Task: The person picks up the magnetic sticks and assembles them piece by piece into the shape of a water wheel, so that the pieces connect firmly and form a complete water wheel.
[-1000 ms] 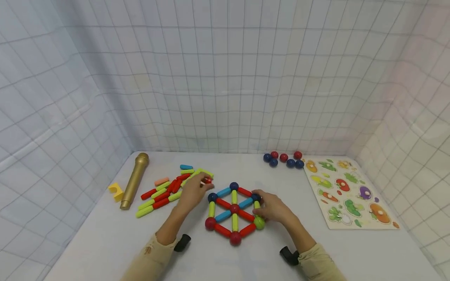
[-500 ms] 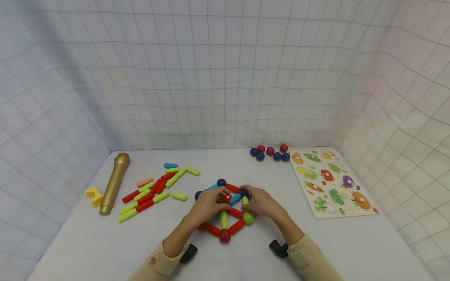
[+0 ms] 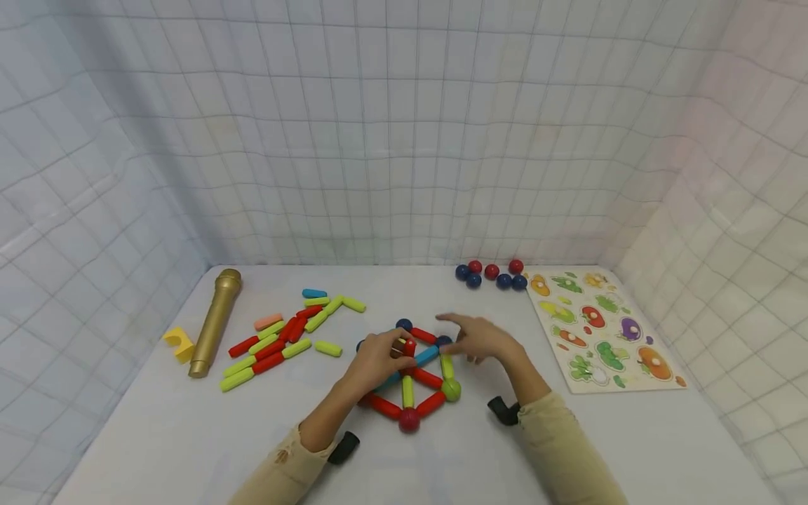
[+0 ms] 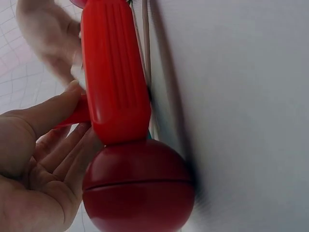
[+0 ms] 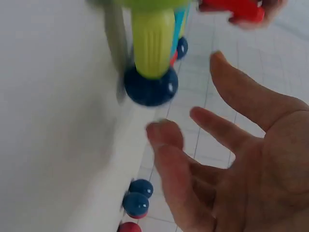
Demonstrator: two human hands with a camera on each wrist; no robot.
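A flat wheel-shaped frame of magnetic rods and balls lies on the table, with a red ball at its front corner and a green ball at right. My left hand is over its middle, pinching a red magnetic rod between thumb and fingers. That rod stands near the frame's centre, whose ball is mostly hidden; contact cannot be told. Beside the right-hand dark blue ball, my right hand has its fingers spread and holds nothing. My left hand covers the frame's left side.
Loose red and green rods lie at left, with a gold microphone and a yellow arch block beyond. Several red and blue balls sit at the back. A vegetable puzzle board is at right.
My left hand has brought the red rod from the loose pile rightward to the frame's centre. My right hand has let go of the frame's right side and lifted slightly, fingers spreading.
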